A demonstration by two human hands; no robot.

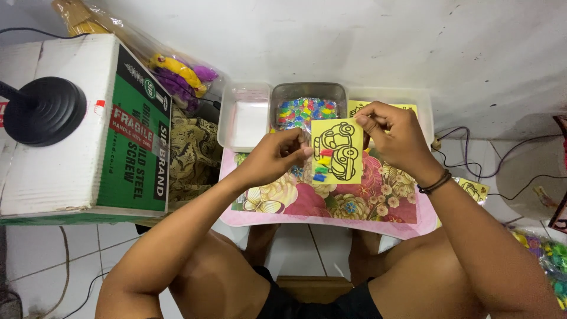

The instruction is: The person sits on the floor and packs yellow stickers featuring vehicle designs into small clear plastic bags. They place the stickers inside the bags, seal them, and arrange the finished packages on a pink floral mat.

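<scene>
Both hands pinch the yellow card [336,150]: left hand [273,158] grips its left edge, right hand [397,137] its top corner (above the floral tray [378,204]). Keep the grip light; avoid creasing.

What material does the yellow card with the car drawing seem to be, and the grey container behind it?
The yellow card looks like thin matte paper or cardboard: flat, stiff, with printed black lines. The grey container seems to be translucent plastic or dull metal; its rim has a soft sheen, so I cannot tell which.
</scene>
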